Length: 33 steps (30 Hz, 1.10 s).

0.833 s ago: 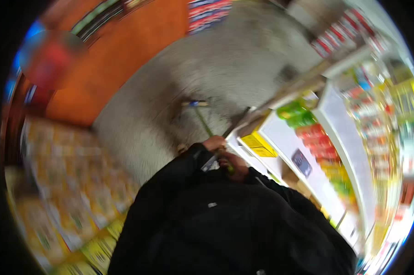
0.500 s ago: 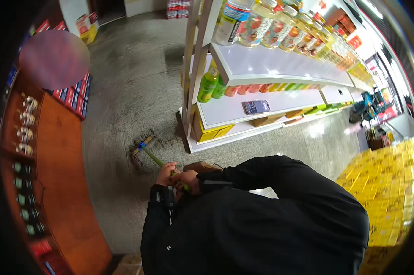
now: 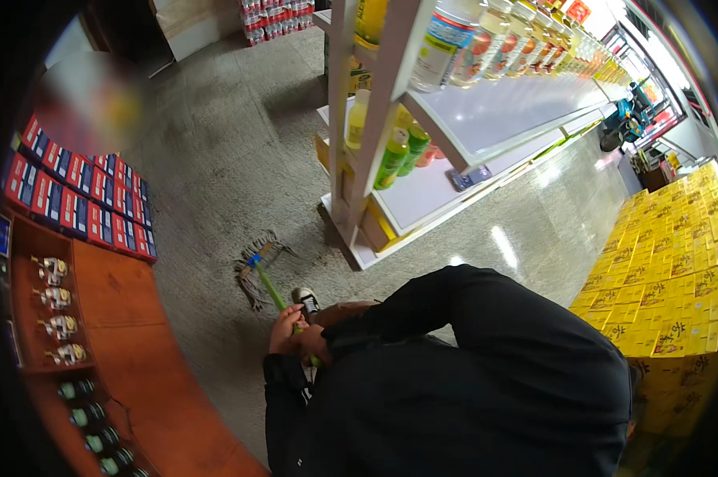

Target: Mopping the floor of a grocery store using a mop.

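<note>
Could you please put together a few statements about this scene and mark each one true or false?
1. The left hand and right hand both grip a green handle. True.
2. The right hand is nearer the mop head. False: the left hand is nearer the mop head.
3. A phone lies on a white shelf. True.
4. The yellow boxes are stacked at left. False: the yellow boxes are at right.

One mop (image 3: 272,289), one shoe (image 3: 305,299), one phone (image 3: 468,178), four silvery objects (image 3: 55,298) and perhaps five dark bottles (image 3: 102,440) show.
</note>
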Available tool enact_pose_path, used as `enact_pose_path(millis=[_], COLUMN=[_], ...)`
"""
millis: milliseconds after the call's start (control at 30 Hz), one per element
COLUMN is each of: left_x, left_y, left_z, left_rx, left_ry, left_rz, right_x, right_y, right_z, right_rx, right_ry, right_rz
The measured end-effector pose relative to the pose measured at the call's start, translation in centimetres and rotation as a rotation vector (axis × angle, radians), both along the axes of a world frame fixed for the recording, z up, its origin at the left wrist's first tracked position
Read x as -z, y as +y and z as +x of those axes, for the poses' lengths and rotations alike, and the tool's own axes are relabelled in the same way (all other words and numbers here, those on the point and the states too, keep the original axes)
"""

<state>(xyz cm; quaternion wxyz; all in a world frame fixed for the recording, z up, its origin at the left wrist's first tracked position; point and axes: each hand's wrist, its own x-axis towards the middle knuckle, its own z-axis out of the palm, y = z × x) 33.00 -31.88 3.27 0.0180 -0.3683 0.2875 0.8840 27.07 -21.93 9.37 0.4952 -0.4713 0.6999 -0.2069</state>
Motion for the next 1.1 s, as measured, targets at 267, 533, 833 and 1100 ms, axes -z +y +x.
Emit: enact_pose_path(millis=[267,533,833,1100], left_x=[-0.9,0.8,-0.6,0.9], left_y=[-14.2,-21.0,-30.2,-46.5], left_z=[-0.1,-5.0,-8.3,-10.8], left_rx=[0.108,0.153,0.319,0.394], left_ry=[-0.139,-0.093,-0.068,0.084], left_rz=[-0.018,0.017,-0.077,-0.205], right_x=[-0.5,-2.5,-2.0,-3.1], right_y=[-13.6,-19.3,-27.8,-44.1], right_z=[1.8,-3.2,-5.8,-7.5], right_rx=[0.932,1.020,1.071,1.119], right_ry=[-0.783,-1.029,-1.136,-1.371], right_rz=[0.255,0.189,0.163,0.186])
